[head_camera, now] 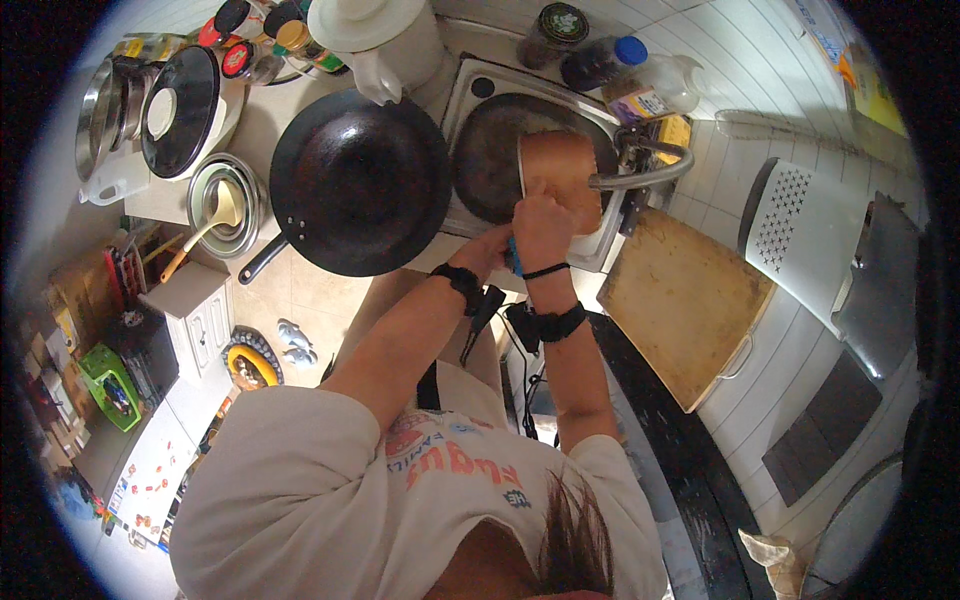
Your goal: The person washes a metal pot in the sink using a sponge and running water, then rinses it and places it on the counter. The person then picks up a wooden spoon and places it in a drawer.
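Observation:
A brown pot or bowl (571, 161) lies tilted on its side over the sink (459, 124), its pale rim facing left. My right hand (546, 225) presses on its near side with the fingers curled, one finger along the brown wall. Just left of that, my left hand (495, 246) is partly hidden behind the right, so its grip cannot be made out. A small blue piece (514, 257) shows between the two hands; what it belongs to is unclear. The metal faucet (637, 180) reaches in from the right, its spout end over the brown pot.
A black wok (360, 180) stands left of the sink, its handle towards me. Farther left are nested bowls with a ladle (225, 206) and a lidded pot (180, 112). Behind the sink are a white pitcher (379, 37) and bottles (604, 64). A wooden cutting board (686, 300) lies right.

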Demonstrator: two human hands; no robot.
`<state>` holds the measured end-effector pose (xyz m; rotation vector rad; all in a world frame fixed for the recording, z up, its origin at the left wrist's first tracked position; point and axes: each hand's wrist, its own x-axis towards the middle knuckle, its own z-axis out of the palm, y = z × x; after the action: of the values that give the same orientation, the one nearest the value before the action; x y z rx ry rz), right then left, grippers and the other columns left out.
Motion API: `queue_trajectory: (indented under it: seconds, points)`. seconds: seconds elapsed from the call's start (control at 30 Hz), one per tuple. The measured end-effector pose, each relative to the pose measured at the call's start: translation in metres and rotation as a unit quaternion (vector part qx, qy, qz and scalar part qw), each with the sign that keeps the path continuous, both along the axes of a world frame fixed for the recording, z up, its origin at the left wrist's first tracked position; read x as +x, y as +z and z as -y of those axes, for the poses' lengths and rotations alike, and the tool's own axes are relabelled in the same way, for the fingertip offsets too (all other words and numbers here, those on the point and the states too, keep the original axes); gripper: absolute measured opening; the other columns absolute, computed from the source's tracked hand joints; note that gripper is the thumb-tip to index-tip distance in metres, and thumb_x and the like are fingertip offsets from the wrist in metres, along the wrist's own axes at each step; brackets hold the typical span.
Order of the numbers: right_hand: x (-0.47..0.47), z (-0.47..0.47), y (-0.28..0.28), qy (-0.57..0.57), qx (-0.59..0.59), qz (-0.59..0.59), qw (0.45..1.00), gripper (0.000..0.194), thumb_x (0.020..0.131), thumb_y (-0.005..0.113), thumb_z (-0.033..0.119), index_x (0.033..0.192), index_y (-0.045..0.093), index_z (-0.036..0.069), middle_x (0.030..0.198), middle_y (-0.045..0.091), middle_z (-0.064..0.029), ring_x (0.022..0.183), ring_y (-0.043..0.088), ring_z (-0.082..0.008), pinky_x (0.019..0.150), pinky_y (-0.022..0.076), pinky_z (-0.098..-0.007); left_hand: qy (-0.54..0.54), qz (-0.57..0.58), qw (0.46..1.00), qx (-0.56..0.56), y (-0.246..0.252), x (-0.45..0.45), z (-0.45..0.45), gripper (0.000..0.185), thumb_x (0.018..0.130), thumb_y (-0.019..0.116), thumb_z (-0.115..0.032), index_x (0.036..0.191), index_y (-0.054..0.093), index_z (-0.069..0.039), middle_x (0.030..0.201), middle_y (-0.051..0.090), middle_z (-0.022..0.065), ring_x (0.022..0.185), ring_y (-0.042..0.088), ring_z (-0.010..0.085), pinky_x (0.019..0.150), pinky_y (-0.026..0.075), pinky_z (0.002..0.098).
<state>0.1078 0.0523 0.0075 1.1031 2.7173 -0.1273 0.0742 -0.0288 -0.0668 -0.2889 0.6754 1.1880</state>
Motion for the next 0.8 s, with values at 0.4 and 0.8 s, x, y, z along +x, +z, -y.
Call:
queue_trajectory:
  seconds: [0.4, 0.8]
  points:
    - [0.050, -0.033, -0.070, -0.290, -0.190, -0.302, 0.888, 0.024, 0.079, 0.063, 0.019, 0.088, 0.049, 0.002, 0.071, 0.060, -0.0185, 0.068, 0.061, -0.0369, 0.060, 0.0465, -0.0443, 0.071, -0.437, 0.852, -0.279, -0.087, 0.006, -0.011, 0.034, 0.070, 0.072, -0.018, 0.095, 0.057, -0.001, 0.080, 0.060, 0.0092, 0.069, 0.057, 0.0190, 0.060, 0.046, 0.0323]
    - [0.078, -0.057, -0.131, -0.515, -0.307, -0.447, 0.663, 0.050, 0.090, 0.046, 0.047, 0.104, 0.050, -0.002, 0.098, 0.061, -0.0181, 0.092, 0.059, -0.0336, 0.077, 0.0451, -0.0440, 0.084, -0.525, 0.814, -0.233, -0.002, -0.010, -0.018, 0.067, 0.069, 0.074, -0.018, 0.128, 0.043, -0.007, 0.098, 0.060, 0.0117, 0.084, 0.058, 0.0202, 0.072, 0.046, 0.0309]
